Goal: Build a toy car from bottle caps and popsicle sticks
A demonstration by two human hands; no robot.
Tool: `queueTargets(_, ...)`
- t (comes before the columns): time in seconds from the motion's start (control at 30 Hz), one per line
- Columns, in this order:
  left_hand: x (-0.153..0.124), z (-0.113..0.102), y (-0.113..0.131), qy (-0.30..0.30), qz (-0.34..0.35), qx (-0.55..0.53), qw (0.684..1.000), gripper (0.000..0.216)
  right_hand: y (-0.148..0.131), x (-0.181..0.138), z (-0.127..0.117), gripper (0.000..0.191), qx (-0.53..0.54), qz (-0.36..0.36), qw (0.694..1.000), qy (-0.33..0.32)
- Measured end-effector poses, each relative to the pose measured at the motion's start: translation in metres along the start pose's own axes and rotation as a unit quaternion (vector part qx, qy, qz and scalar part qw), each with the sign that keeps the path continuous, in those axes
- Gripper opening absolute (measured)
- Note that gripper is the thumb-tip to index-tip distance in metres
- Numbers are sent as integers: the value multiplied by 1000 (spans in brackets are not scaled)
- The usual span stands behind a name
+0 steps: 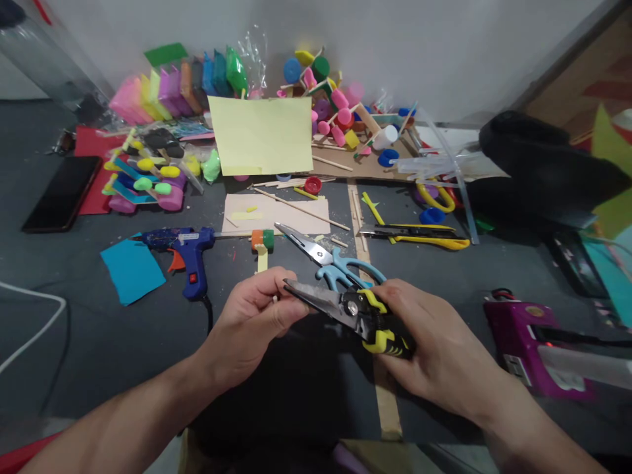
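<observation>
My right hand (434, 342) grips the yellow-and-black handles of a pair of snips (345, 309), whose dark blades point left. The fingers of my left hand (257, 316) are pinched together at the blade tips on a small thin stick piece (275, 298) that barely shows. Just behind the snips, a pair of blue-handled scissors (336, 263) lies on the dark table. Both hands hover above the table's near middle.
A blue glue gun (185, 253) lies left of the hands, beside teal paper (132, 270). A yellow utility knife (419, 234), wooden sticks, a yellow sheet (261, 135) and coloured foam pieces fill the back. A magenta device (528, 336) sits right; a phone (62, 194) lies far left.
</observation>
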State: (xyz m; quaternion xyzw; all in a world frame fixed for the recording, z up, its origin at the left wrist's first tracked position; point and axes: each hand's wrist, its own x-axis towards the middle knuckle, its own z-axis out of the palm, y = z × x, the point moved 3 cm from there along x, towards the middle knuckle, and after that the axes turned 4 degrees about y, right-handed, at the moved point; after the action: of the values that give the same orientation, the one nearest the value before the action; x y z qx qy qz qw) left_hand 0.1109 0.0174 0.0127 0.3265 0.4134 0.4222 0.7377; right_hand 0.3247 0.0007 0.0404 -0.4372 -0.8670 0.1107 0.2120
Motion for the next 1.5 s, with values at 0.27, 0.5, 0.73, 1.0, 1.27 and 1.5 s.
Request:
queueTargets(0.27, -1, -1, 2, 8, 27, -6, 1000, 15, 2, 2, 1, 35, 46, 45, 998, 25)
queueTargets(0.5, -2, -1, 2, -4, 13, -3, 1000, 24, 1, 3, 2, 31, 71, 47, 996, -27)
queueTargets(0.73, -1, 0, 1, 1, 7, 22, 1000, 17, 1, -1, 1, 24, 35, 25, 999, -17)
queueTargets(1.0, 1, 1, 4, 2, 24, -10, 1000, 21, 5, -2, 1, 31, 41, 39, 998, 13)
queueTargets(1.27, -1, 1, 3, -28, 13, 1, 1000, 26, 2, 0, 1, 34, 47, 21, 999, -17)
queueTargets(1.5, 2, 1, 3, -29, 13, -14, 999, 23, 4, -2, 0, 22, 9, 13, 1000, -20)
